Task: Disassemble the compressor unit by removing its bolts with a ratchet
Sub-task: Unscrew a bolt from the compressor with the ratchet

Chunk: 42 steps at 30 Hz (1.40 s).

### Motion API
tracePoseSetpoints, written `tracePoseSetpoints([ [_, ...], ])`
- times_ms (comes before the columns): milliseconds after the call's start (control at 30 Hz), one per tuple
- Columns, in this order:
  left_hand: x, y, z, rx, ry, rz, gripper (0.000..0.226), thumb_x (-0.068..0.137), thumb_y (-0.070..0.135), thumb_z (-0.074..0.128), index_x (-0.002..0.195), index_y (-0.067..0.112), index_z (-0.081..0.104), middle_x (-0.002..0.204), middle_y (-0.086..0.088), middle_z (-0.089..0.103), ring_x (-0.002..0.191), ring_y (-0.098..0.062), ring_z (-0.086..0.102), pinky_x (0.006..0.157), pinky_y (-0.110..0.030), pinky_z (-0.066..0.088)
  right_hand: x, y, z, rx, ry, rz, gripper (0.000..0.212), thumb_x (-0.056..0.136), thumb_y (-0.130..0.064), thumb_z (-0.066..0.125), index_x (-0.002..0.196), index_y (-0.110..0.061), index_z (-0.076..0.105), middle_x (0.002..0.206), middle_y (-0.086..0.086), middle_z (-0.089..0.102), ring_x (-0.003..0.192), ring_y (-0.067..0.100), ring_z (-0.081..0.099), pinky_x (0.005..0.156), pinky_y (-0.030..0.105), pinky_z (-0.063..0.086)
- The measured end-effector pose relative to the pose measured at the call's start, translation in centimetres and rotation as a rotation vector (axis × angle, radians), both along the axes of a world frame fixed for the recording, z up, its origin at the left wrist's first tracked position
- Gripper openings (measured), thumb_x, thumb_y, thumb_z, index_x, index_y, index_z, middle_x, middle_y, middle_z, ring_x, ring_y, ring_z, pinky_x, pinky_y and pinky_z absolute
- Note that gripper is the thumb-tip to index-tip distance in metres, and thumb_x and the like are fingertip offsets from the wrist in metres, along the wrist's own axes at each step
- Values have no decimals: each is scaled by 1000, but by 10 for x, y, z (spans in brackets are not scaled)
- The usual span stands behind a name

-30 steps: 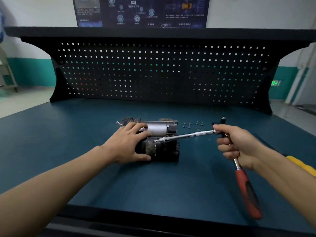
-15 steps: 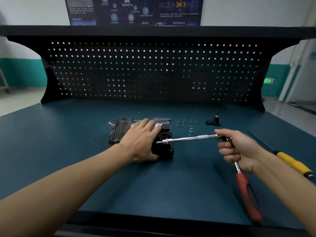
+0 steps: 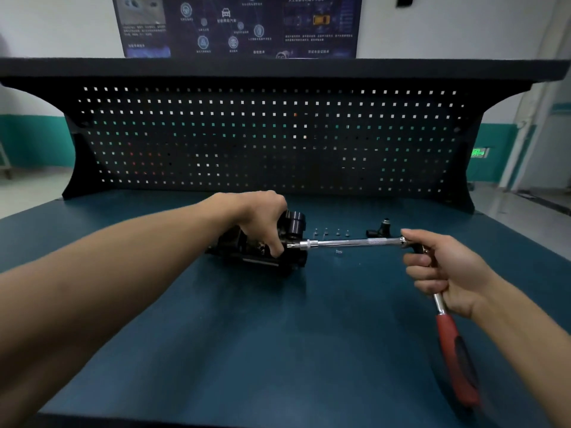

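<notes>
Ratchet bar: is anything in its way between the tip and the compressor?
Nothing visible blocks it. The tip of the extension bar is at the compressor, right beside the fingers of the left hand. The loose bolts lie on the bench beside the bar, off its line. Whether the tip sits on a bolt cannot be told.

Bare forearms (image 3: 129,273), left grip (image 3: 262,220), right grip (image 3: 448,273)

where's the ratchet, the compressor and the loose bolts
ratchet (image 3: 451,350): head view, on its red grip
compressor (image 3: 293,223): head view, on its black round cap
loose bolts (image 3: 326,232): head view, on one bolt in the row
</notes>
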<state>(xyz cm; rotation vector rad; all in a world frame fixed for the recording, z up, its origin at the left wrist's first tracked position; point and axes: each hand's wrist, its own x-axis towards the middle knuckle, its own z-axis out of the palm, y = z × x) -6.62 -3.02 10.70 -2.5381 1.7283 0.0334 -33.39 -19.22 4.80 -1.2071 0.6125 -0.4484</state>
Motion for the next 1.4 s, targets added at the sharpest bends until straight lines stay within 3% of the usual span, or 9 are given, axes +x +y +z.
tracePoseSetpoints([
  [133,12,-21,22,70,151,42,57,36,56,81,72,15,65,53,8,62,47,-10,56,50,-30,45,4,-16,15,-14,-70,20,21,80,-33,67,68,-22,54,56,-7,23,36,3,17,28,14,12],
  [400,43,-23,20,177,494,79,43,56,72,71,66,30,77,58,18,65,55,3,61,70,-26,43,25,-46,16,1,-100,51,23,81,-35,64,77,-21,46,57,-8,22,38,2,12,27,14,12],
  [533,44,-6,20,110,474,98,59,61,90,57,84,40,77,88,30,67,95,5,58,96,-27,38,34,-42,17,-22,-57,93,20,80,-35,64,71,-19,57,56,-7,23,34,2,18,29,14,10],
  [633,43,16,19,-125,529,136,80,71,88,43,105,23,76,110,16,70,108,-5,62,107,-33,41,47,-39,25,-23,-66,103,23,80,-35,65,74,-21,48,56,-7,22,34,2,18,27,13,12],
  [733,37,37,16,-384,532,125,72,87,75,32,98,20,77,98,10,76,92,-4,69,101,-36,50,61,-31,31,-25,-71,132,23,78,-35,66,75,-21,48,55,-8,22,34,2,18,28,13,12],
  [833,22,62,-1,-512,449,83,73,83,86,32,99,28,73,93,10,74,88,-5,68,88,-33,54,75,-23,28,-38,-67,161,25,76,-35,68,75,-21,48,55,-8,23,35,2,18,29,13,12],
  [1000,8,72,-34,-653,172,55,66,63,72,73,119,39,65,101,23,68,94,1,63,88,-30,54,87,-17,17,9,-68,177,26,79,-34,67,73,-21,46,54,-8,23,35,2,18,28,13,12],
  [1133,16,67,-38,-756,220,12,69,57,71,77,115,33,71,95,25,71,90,7,65,89,-30,56,92,-20,14,21,-95,149,26,94,-33,59,75,-21,45,53,-8,22,35,2,18,29,13,11],
  [1400,33,59,-49,-880,261,-54,64,57,79,72,107,39,74,95,25,73,92,1,68,85,-38,57,97,-6,13,44,-120,135,28,97,-32,57,74,-20,46,53,-8,23,36,2,18,31,14,9],
])
